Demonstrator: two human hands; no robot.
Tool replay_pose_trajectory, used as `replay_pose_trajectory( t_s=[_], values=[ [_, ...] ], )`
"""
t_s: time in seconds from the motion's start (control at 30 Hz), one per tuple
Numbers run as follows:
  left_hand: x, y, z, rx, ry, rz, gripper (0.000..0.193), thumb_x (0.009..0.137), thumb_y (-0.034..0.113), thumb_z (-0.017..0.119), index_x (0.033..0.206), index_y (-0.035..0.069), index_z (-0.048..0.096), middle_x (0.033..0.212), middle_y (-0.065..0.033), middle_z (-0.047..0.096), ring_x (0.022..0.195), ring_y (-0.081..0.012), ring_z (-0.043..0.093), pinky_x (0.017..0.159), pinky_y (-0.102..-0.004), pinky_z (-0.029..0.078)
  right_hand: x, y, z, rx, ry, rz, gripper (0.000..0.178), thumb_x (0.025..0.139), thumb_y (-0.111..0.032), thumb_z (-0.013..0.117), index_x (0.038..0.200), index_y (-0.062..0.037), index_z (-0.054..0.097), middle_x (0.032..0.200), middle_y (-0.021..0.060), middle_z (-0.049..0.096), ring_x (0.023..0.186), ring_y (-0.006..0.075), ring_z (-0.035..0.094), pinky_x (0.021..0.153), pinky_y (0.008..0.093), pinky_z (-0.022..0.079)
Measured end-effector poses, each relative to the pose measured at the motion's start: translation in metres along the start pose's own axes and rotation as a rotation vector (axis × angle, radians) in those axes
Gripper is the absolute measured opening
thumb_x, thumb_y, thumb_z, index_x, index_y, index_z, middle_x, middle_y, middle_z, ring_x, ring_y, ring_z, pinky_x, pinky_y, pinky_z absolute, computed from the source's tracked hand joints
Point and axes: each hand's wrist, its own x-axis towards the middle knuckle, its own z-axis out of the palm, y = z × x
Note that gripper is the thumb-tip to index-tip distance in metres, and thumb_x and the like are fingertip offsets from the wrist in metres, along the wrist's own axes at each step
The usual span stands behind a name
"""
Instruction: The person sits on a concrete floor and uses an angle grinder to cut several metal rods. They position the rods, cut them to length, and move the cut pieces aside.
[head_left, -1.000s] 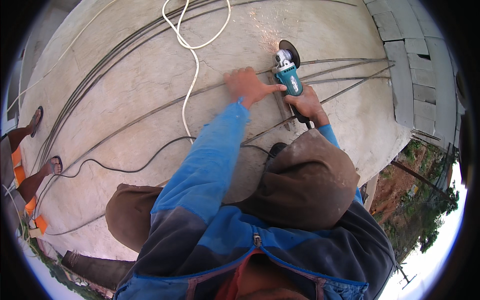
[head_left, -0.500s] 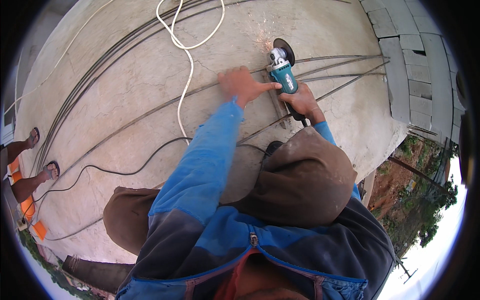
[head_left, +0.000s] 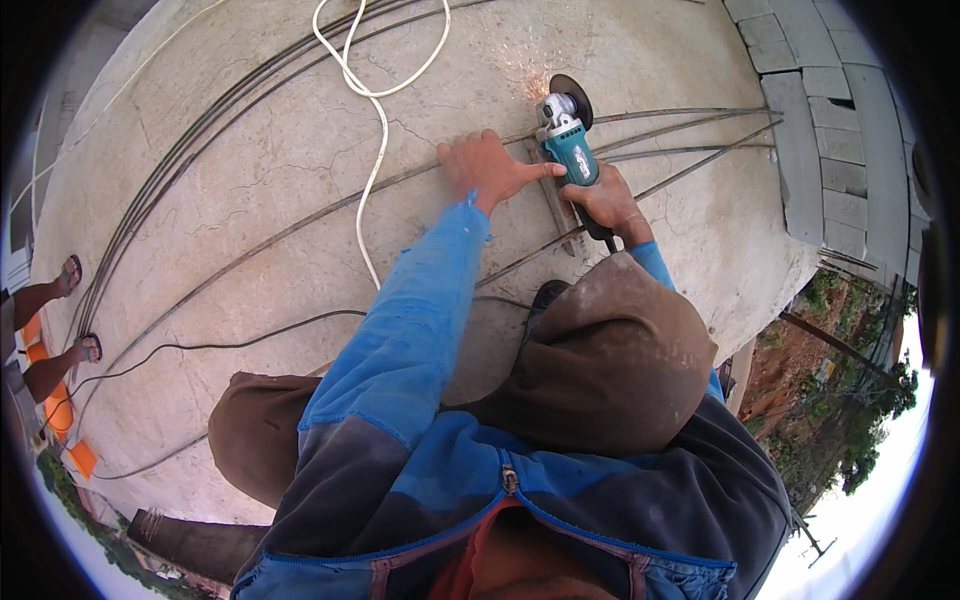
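My right hand [head_left: 605,198] is wrapped round the rear body of a teal angle grinder [head_left: 573,158]. The grinder's dark disc [head_left: 571,100] stands at its far end, and orange sparks fly off beyond its head. To the left, my left hand [head_left: 482,168] is over a long steel rod [head_left: 330,210], fingers curled down at it and thumb stretched across to the grinder's side. The fingertips' hold on the rod is partly hidden. Under the grinder lies a short flat bar [head_left: 552,200], with the rod crossing near its far end.
More steel rods [head_left: 680,130] reach right towards grey blocks [head_left: 840,175]. A bundle of rods [head_left: 170,165] curves along the left. A white cable [head_left: 375,170] and a black cord [head_left: 230,346] lie on the concrete floor [head_left: 260,130]. Another person's sandalled foot [head_left: 90,348] is at far left, near orange objects [head_left: 60,410].
The grinder has shifted very slightly right, with sparks still flying. My left hand stays nearly in place. The other person's nearer foot has moved a little left, and the black cord has shifted.
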Motion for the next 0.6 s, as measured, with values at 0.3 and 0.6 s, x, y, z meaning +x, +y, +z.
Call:
replay_pose_trajectory(
  t_s=[0.3, 0.6],
  values=[
    [-0.001, 0.002, 0.001, -0.006, 0.010, -0.001, 0.129, 0.056, 0.108, 0.075, 0.114, -0.008, 0.081, 0.115, -0.0269, 0.080, 0.117, -0.0422, 0.073, 0.108, -0.0609, 0.042, 0.000, 0.002, -0.003, 0.023, -0.020, 0.006, 0.044, 0.078, -0.027, 0.084, 0.110, 0.0024, 0.079, 0.092, 0.0155, 0.081, 0.085, 0.0253, 0.078, 0.082, 0.0402, 0.061],
    [0.001, 0.002, 0.004, 0.005, 0.021, 0.004, 0.129, 0.056, 0.108, 0.075, 0.114, -0.007, 0.081, 0.115, -0.0261, 0.080, 0.116, -0.0415, 0.073, 0.105, -0.0599, 0.043, 0.000, 0.004, -0.003, 0.019, -0.012, -0.001, 0.042, 0.078, -0.027, 0.084, 0.107, 0.0028, 0.078, 0.092, 0.0159, 0.082, 0.087, 0.0245, 0.078, 0.082, 0.0402, 0.061]
  ],
)
